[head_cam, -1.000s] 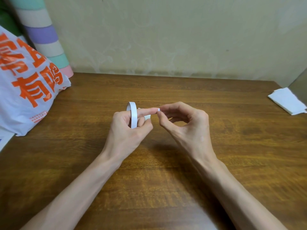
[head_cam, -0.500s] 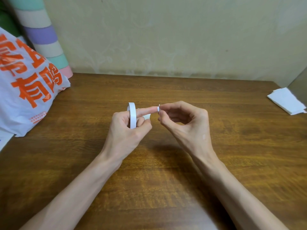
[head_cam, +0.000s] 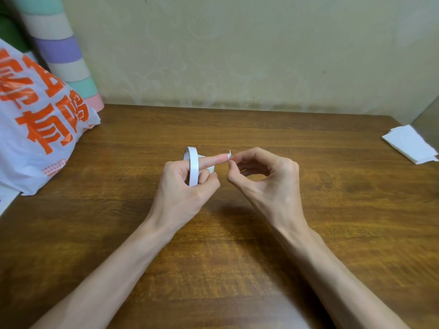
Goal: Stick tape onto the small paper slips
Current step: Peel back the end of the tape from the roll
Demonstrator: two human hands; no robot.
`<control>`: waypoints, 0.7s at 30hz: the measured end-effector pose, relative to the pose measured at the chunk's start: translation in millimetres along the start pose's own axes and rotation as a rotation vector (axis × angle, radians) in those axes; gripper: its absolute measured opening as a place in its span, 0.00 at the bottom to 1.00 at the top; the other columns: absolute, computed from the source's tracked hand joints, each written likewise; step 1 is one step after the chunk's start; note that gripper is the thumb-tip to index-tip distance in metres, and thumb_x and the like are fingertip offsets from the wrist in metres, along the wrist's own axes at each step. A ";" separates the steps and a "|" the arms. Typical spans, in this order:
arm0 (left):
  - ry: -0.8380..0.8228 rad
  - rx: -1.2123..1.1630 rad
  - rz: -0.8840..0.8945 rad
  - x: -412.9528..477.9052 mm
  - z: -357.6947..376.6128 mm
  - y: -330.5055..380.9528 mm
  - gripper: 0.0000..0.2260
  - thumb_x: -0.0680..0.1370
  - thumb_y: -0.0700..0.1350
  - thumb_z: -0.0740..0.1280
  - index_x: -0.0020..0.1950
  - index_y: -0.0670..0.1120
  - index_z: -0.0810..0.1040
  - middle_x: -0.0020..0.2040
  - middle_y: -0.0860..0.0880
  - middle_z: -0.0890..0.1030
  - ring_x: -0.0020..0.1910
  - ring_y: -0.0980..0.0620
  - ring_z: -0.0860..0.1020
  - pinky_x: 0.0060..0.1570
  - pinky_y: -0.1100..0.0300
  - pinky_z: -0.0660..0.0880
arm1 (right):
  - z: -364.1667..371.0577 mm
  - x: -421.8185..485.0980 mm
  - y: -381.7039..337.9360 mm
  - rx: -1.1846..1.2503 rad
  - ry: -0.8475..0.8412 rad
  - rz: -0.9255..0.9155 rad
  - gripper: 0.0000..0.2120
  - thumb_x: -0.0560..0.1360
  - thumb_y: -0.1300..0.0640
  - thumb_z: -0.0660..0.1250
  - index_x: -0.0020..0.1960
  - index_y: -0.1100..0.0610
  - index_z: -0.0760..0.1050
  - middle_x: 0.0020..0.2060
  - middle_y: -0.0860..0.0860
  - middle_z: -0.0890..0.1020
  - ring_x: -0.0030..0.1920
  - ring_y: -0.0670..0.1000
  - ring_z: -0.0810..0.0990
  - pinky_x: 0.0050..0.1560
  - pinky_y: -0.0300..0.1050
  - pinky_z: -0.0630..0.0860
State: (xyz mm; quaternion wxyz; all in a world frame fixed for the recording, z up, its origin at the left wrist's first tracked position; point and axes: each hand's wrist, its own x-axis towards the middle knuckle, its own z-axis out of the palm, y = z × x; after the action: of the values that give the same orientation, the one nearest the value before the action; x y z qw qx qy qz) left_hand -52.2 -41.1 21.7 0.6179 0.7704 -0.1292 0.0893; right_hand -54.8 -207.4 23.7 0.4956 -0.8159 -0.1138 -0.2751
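A thin white tape roll (head_cam: 193, 166) hangs around the forefinger of my left hand (head_cam: 187, 186), held above the middle of the wooden table (head_cam: 237, 257). The forefinger points right, and a small white bit of tape (head_cam: 229, 155) sticks at its tip. My right hand (head_cam: 266, 184) pinches that bit between thumb and forefinger. A stack of white paper slips (head_cam: 409, 144) lies at the table's far right edge, apart from both hands.
A white plastic bag with orange characters (head_cam: 40, 124) stands at the left of the table. Behind it leans a pastel striped roll (head_cam: 64, 58). A beige wall (head_cam: 237, 55) bounds the back edge. A grey object (head_cam: 430, 119) stands at the far right.
The small tape bit at my left fingertip now stands up a little more. Both hands stay almost in place.
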 end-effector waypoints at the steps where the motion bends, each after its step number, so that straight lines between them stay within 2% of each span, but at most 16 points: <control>1: 0.000 0.008 0.001 0.1 0.2 -0.5 0.10 0.78 0.29 0.67 0.53 0.36 0.87 0.35 0.61 0.58 0.26 0.58 0.60 0.39 0.62 0.70 | 0.3 0.0 -0.1 -0.007 -0.004 -0.003 0.03 0.73 0.63 0.76 0.43 0.56 0.85 0.37 0.43 0.87 0.39 0.44 0.86 0.45 0.37 0.82; 3: 0.006 0.008 0.004 0.3 0.1 -1.3 0.14 0.78 0.30 0.68 0.55 0.44 0.88 0.29 0.58 0.59 0.27 0.56 0.60 0.41 0.64 0.71 | 0.7 -0.2 0.2 -0.020 -0.010 -0.013 0.04 0.72 0.64 0.76 0.42 0.56 0.84 0.36 0.44 0.86 0.38 0.45 0.86 0.45 0.37 0.81; 4: 0.001 0.004 0.000 0.3 -0.5 -1.4 0.14 0.78 0.30 0.68 0.54 0.44 0.88 0.26 0.56 0.61 0.27 0.56 0.60 0.42 0.63 0.72 | 0.8 -0.3 0.3 -0.017 -0.012 -0.010 0.04 0.71 0.65 0.76 0.42 0.57 0.84 0.36 0.44 0.86 0.38 0.45 0.86 0.45 0.37 0.81; 6: -0.021 0.000 -0.017 0.2 -1.9 -0.8 0.08 0.78 0.30 0.67 0.50 0.34 0.86 0.23 0.60 0.65 0.25 0.58 0.62 0.45 0.59 0.73 | 0.7 0.2 0.5 0.022 -0.013 0.031 0.05 0.71 0.65 0.75 0.41 0.57 0.83 0.35 0.46 0.85 0.37 0.47 0.85 0.44 0.39 0.82; 7: -0.020 -0.006 -0.030 0.4 -1.9 -0.7 0.07 0.78 0.30 0.67 0.48 0.33 0.85 0.23 0.60 0.65 0.25 0.58 0.62 0.44 0.57 0.73 | 0.3 0.9 0.3 0.056 -0.019 0.067 0.04 0.71 0.65 0.75 0.40 0.57 0.83 0.35 0.47 0.85 0.37 0.47 0.85 0.44 0.41 0.82; 8: -0.014 -0.017 -0.042 0.6 -1.7 -0.9 0.08 0.78 0.31 0.67 0.48 0.37 0.87 0.24 0.60 0.64 0.26 0.57 0.61 0.44 0.55 0.73 | -0.2 1.7 0.2 0.095 -0.031 0.103 0.03 0.71 0.64 0.76 0.40 0.58 0.83 0.36 0.48 0.86 0.37 0.48 0.85 0.44 0.43 0.83; 10: 0.001 -0.045 -0.054 1.8 -0.9 -0.9 0.12 0.79 0.33 0.69 0.48 0.47 0.89 0.25 0.54 0.61 0.29 0.51 0.59 0.44 0.54 0.74 | -1.7 3.3 -1.0 0.181 -0.064 0.157 0.02 0.71 0.64 0.76 0.40 0.61 0.83 0.36 0.52 0.86 0.37 0.49 0.85 0.44 0.43 0.83; 12: 0.000 -0.073 -0.052 3.3 -0.9 -0.8 0.11 0.80 0.36 0.71 0.50 0.51 0.89 0.26 0.48 0.60 0.30 0.47 0.59 0.45 0.52 0.75 | -2.7 4.5 -1.4 0.259 -0.099 0.200 0.03 0.72 0.65 0.76 0.41 0.64 0.83 0.37 0.54 0.86 0.37 0.49 0.85 0.44 0.41 0.83; 14: 0.001 -0.107 -0.047 3.7 -1.3 -0.8 0.08 0.79 0.38 0.74 0.50 0.51 0.89 0.27 0.44 0.59 0.30 0.46 0.58 0.48 0.51 0.77 | -2.9 5.2 -0.4 0.316 -0.133 0.248 0.03 0.73 0.67 0.75 0.41 0.66 0.83 0.37 0.57 0.87 0.38 0.50 0.85 0.46 0.44 0.82; 18: 0.017 -0.131 -0.058 3.8 -2.1 -0.1 0.03 0.78 0.40 0.76 0.49 0.47 0.89 0.27 0.48 0.60 0.29 0.50 0.59 0.53 0.43 0.81 | -3.4 6.5 2.2 0.380 -0.185 0.299 0.03 0.75 0.70 0.73 0.42 0.67 0.82 0.35 0.58 0.86 0.38 0.51 0.84 0.49 0.52 0.82; 21: 0.034 -0.135 -0.067 3.5 -2.9 0.2 0.02 0.77 0.41 0.77 0.49 0.47 0.88 0.27 0.50 0.61 0.29 0.53 0.61 0.51 0.40 0.81 | -4.5 6.8 2.0 0.433 -0.220 0.312 0.04 0.76 0.71 0.72 0.43 0.67 0.82 0.33 0.56 0.84 0.36 0.49 0.83 0.45 0.43 0.81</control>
State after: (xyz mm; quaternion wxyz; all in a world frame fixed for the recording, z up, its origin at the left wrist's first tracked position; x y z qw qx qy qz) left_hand -48.9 -38.7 23.5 0.6730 0.7295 -0.0986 0.0724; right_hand -49.8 -212.8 27.6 0.6792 -0.7238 -0.0959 -0.0747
